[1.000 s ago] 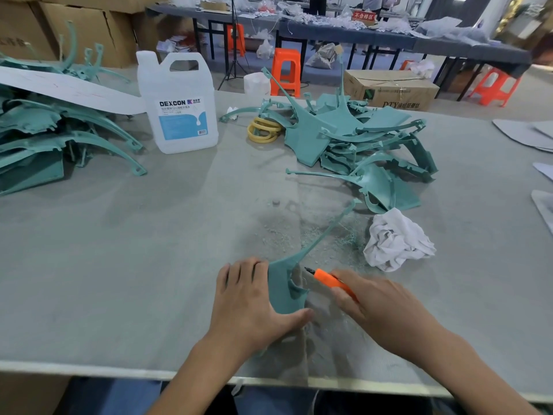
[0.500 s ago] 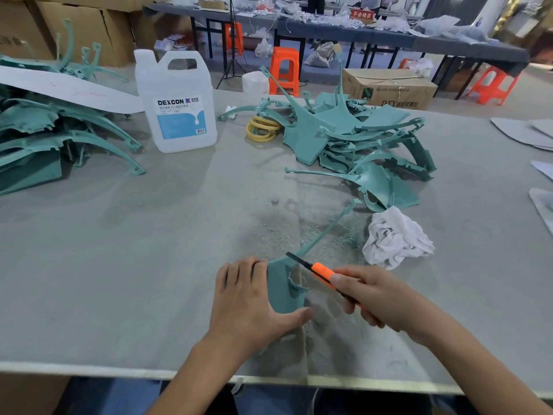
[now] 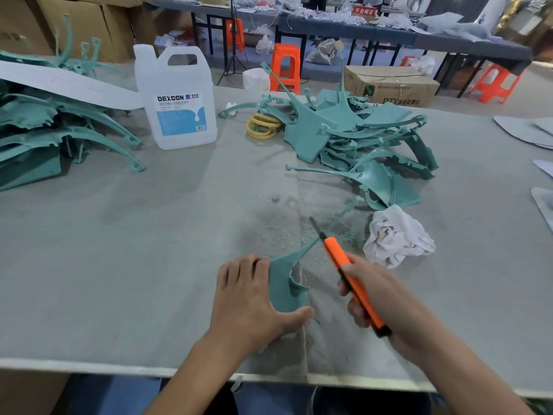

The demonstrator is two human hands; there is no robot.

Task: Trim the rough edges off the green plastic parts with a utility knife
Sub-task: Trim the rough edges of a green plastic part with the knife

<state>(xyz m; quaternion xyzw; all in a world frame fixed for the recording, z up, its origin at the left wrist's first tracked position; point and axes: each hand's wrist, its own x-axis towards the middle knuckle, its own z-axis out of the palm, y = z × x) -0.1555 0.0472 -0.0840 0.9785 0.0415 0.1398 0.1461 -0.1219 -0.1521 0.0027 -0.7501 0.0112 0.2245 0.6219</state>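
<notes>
A green part (image 3: 284, 283) is laid flat on the gray surface (image 3: 149, 250), close to the near edge. It is pressed down by the left grip (image 3: 248, 298), with the fingers kept straight on its wide end and the thumb set along its near edge. The orange knife (image 3: 344, 265) is grasped in the right grip (image 3: 377, 298), with the fingers curled round the handle. The dark blade is pointed away, over the part's long thin arm. Whether it touches cannot be told.

The part is judged to be light and thin, so it can be slid or flipped easily if it is not pinned. The wide end is likely stiff enough to be pressed hard. The thin arm is likely bendy and may be snapped under the blade. So the part is best held at the wide end, with fingers kept behind the blade. The plastic looks smooth, and small shavings (image 3: 278, 229) are spread around, so slipping is to be watched for. More green parts are heaped in a pile (image 3: 359, 136) farther back.
</notes>
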